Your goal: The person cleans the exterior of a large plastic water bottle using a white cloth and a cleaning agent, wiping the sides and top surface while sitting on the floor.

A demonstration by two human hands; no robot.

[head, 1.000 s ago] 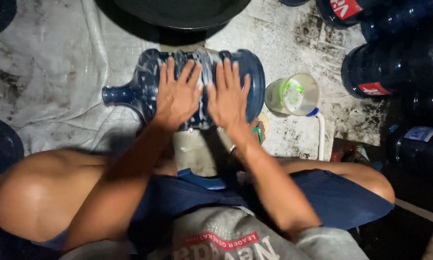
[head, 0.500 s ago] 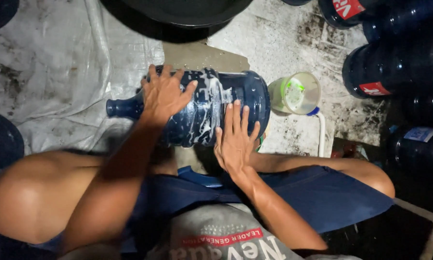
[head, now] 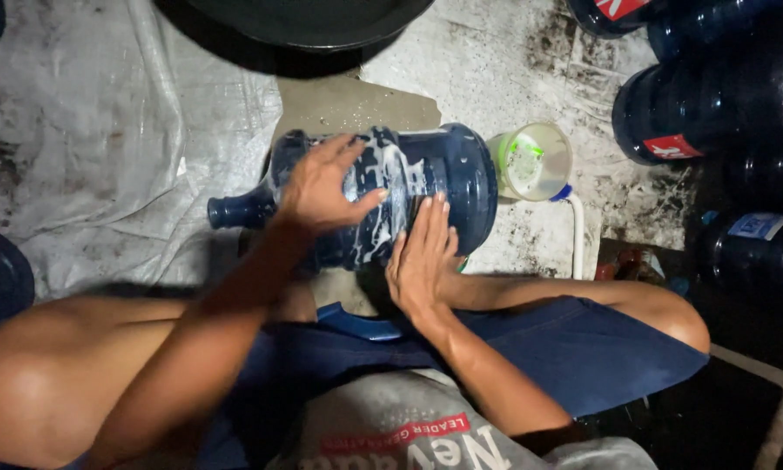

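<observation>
Head view: left hand [head: 322,187], fingers spread, lies flat on top of the large dark-blue plastic water jug [head: 383,196], which lies on its side, neck pointing left, streaked with white suds. Right hand [head: 422,257], open and flat, presses the jug's near side. Translucent plastic cup [head: 530,161] stands just beside its base on the stained concrete floor [head: 513,61].

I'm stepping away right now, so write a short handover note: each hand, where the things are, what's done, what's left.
Left hand: flat on top of the blue water jug, fingers spread.
Right hand: flat against the jug's near side.
Jug: lying on its side on the floor, neck pointing left, white suds smeared across its middle.
Clear tub: on the floor by the jug's base.
Done: body soaped.
Left: neck and base show no suds; no rinse yet.
</observation>
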